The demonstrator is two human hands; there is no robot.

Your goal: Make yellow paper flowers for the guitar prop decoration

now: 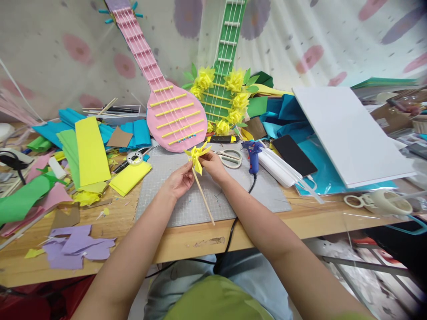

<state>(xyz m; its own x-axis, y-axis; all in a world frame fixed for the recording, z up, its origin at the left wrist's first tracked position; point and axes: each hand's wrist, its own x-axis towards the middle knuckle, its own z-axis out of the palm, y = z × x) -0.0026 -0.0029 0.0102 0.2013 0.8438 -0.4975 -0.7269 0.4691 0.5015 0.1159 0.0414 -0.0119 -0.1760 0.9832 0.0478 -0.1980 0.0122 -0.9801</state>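
A yellow paper flower [197, 155] sits at the top of a thin wooden stick [204, 198], held over the grey cutting mat [267, 201]. My left hand [182, 180] pinches the stick just below the petals. At the flower's right side, my right hand [213, 165] has its fingers closed on a petal; its fingertips are partly hidden. Behind the flower leans a pink paper lute [176, 118] with yellow strips and white strings. A green paper instrument [218, 98] beside it bears several yellow flowers. Close to my right hand lie scissors [230, 158].
A blue glue gun [252, 155] stands on the mat, its black cord running off the table's front edge. Right of it are a white box [275, 166], a phone [293, 154] and a white board [350, 133]. Folded yellow paper [130, 178] and purple scraps [78, 244] lie left.
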